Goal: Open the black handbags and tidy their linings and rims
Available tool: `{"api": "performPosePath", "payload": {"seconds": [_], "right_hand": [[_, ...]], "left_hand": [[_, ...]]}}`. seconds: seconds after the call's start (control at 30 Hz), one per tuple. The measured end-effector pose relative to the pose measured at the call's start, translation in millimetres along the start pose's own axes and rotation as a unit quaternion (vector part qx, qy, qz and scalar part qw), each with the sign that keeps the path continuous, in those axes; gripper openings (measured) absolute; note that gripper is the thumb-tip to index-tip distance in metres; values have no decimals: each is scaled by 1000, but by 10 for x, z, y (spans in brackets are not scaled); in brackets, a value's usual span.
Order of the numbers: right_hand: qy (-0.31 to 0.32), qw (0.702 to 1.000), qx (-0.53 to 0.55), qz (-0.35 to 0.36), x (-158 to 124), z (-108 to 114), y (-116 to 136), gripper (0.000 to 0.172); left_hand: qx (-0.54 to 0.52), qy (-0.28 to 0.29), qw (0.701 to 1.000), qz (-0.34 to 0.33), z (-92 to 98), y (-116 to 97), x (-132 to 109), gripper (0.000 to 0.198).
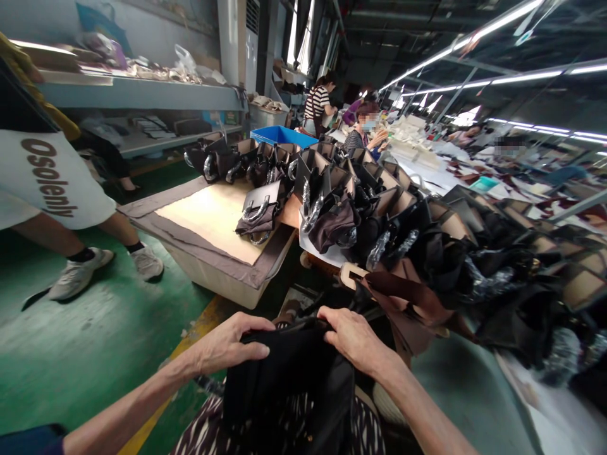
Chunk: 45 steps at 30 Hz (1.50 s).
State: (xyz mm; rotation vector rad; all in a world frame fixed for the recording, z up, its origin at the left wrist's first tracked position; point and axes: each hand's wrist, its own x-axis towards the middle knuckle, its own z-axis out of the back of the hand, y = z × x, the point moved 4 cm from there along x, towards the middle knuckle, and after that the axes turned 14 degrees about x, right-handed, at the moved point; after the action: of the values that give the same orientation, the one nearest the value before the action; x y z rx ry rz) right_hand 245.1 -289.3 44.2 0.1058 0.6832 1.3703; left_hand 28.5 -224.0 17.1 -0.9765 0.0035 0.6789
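Note:
A black handbag [289,373] rests on my lap, over patterned cloth. My left hand [237,341] grips its upper left edge, thumb on the near side and fingers over the far side. At the upper right edge, my right hand [348,335] is closed on the bag too, with its fingertips partly hidden behind the rim. A plastic-wrapped handle [208,384] sticks out at the bag's left side. Just beyond my right hand hangs a brown leather-like piece [408,297] at the table edge.
Many dark handbags [332,221] with wrapped handles crowd the table ahead and to the right. One bag [260,212] lies on a board [203,215] over a pale bin [222,278]. A blue crate [282,136] stands behind. A person in sneakers [78,275] is at left; others work farther back.

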Motion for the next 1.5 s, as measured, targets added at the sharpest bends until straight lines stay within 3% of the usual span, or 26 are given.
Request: {"api": "performPosePath", "payload": {"seconds": [0.17, 0.37, 0.57, 0.73, 0.87, 0.97, 1.17, 1.5], "right_hand": [[-18, 998, 53, 18, 3, 2, -1, 16], [-28, 994, 98, 33, -39, 34, -39, 19], [-10, 993, 96, 72, -17, 66, 85, 20], [2, 996, 62, 67, 38, 32, 117, 23], [-1, 997, 46, 68, 64, 10, 118, 21], [-5, 997, 33, 69, 56, 18, 132, 21], [-19, 997, -2, 69, 42, 22, 168, 20], [-25, 996, -33, 79, 93, -21, 147, 24]], "left_hand": [[-10, 2, 1000, -6, -1, 76, -4, 42], [4, -5, 1000, 0, 8, 129, 7, 41], [25, -24, 999, -29, 30, 66, 25, 34], [189, -57, 980, -33, 98, -50, 46, 25], [340, -59, 938, -20, 31, -277, 173, 45], [377, -53, 924, -31, -76, -486, 355, 30], [366, -48, 929, -27, -191, -552, 667, 17], [256, -76, 963, -30, -142, -409, 720, 16]]}}
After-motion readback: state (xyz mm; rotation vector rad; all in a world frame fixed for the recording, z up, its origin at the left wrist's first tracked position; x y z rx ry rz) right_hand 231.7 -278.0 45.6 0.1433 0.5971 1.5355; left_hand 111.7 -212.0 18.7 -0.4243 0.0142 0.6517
